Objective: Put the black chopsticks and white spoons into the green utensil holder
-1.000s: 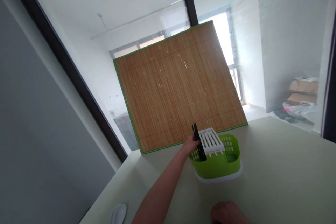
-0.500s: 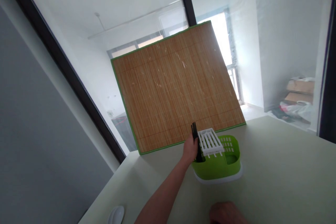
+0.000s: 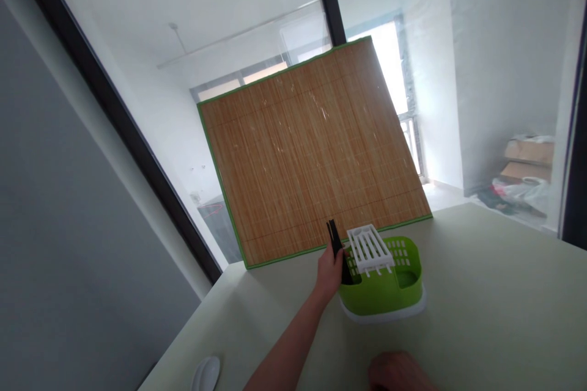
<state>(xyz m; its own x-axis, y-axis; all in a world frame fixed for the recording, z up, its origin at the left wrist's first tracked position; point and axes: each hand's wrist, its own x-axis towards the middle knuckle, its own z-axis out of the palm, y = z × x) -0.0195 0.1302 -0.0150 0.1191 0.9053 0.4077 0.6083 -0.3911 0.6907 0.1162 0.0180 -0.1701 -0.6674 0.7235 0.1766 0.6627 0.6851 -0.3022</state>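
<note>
My left hand point(image 3: 329, 269) grips black utensils point(image 3: 337, 243) at the left end of a green basket point(image 3: 380, 296). Their upper ends stick up above my fingers, and their lower part is inside the basket. A white slatted rack point(image 3: 370, 249) sits over the middle of the basket, which has a white base. My right hand point(image 3: 397, 371) rests low on the table in front of the basket, its fingers curled; whether anything is inside them is hidden.
A bamboo mat point(image 3: 312, 159) with green edging stands upright behind the basket, against glass. White spoon-like pieces point(image 3: 206, 374) lie on the pale table point(image 3: 495, 293) at the lower left. Boxes point(image 3: 529, 151) show beyond the glass.
The tops of the black utensils have tilted a little to the left and turned, so their tines look narrower. My right hand has stayed in place.
</note>
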